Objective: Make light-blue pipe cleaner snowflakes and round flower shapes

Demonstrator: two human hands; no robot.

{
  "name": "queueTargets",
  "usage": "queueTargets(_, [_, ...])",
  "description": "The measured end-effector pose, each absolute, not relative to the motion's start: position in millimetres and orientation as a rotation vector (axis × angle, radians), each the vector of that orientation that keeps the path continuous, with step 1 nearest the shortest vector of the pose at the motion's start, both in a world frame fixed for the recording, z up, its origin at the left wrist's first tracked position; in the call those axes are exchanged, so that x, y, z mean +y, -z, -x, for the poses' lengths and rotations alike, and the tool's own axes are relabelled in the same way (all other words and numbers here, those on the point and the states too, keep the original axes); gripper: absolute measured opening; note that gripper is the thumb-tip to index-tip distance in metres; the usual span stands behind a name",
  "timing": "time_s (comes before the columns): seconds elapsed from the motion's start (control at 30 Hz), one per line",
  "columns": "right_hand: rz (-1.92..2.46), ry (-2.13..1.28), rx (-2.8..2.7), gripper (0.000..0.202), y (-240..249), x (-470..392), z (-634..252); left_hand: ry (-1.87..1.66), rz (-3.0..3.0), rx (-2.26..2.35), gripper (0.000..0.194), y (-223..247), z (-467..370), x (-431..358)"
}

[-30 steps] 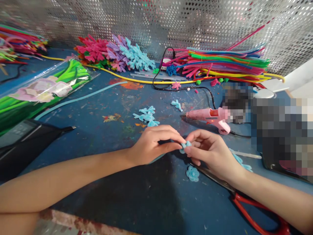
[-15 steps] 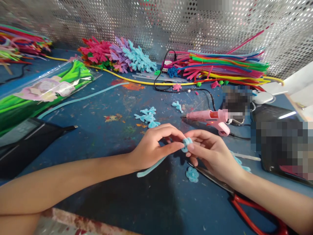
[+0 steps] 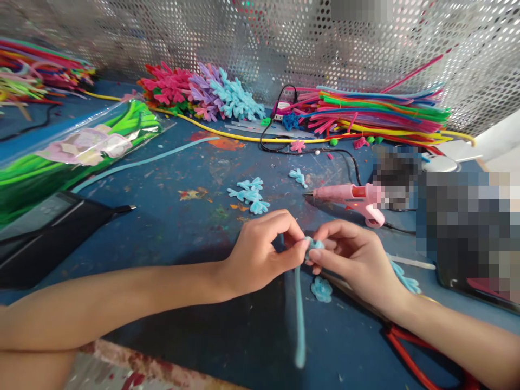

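Both hands meet over the front middle of the table, pinching one light blue pipe cleaner point(image 3: 299, 319). Its upper end is curled into small loops between the fingertips, and its long tail hangs down below. My left hand point(image 3: 270, 246) is closed, thumb and forefinger on the left side of the loops. From the right, my right hand point(image 3: 355, 260) grips the loops between thumb and fingers. A finished-looking blue pipe cleaner flower point(image 3: 322, 289) lies just below my right hand. Red-handled scissors point(image 3: 410, 352) lie partly hidden under my right wrist.
A pink glue gun point(image 3: 349, 197) lies beyond my right hand. Small blue branched pieces point(image 3: 249, 194) are on the table ahead. Pipe cleaner bundles point(image 3: 385, 111) line the perforated metal screen point(image 3: 244, 49). At left are a bag of green stems point(image 3: 93, 143) and a black case point(image 3: 60, 233).
The pipe cleaner's tail has swung from pointing left under my left hand to hanging straight down. My fingers have shifted slightly on the loops, and the view has moved a little.
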State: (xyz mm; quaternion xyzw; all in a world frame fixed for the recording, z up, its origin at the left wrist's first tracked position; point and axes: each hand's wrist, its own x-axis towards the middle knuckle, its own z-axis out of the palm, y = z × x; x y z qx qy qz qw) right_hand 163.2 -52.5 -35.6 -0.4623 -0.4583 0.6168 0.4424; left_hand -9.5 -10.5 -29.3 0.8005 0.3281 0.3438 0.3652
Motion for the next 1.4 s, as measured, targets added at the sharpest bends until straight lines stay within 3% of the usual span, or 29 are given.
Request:
queueTargets(0.33, [1.248,-1.291,-1.204,0.023,37,-54,-165,-0.768,-1.468,0.806,0.015,36,-1,-13])
queueTargets(0.63, [1.230,-1.177,-1.521,0.012,28,-47,-174,-0.722,-1.548,0.837,0.017,34,5,-9])
queueTargets(0.9, [1.259,-0.705,-2.002,0.008,26,-47,-178,-0.669,-1.741,0.840,0.016,41,7,-7])
queueTargets(1.13, [1.416,-0.996,-1.832,0.016,28,-47,-174,-0.727,-1.932,0.858,0.015,39,8,-10])
queueTargets(1.4, [1.331,-0.866,-1.776,0.013,30,-44,-177,-0.618,-1.748,0.834,0.019,33,8,-4])
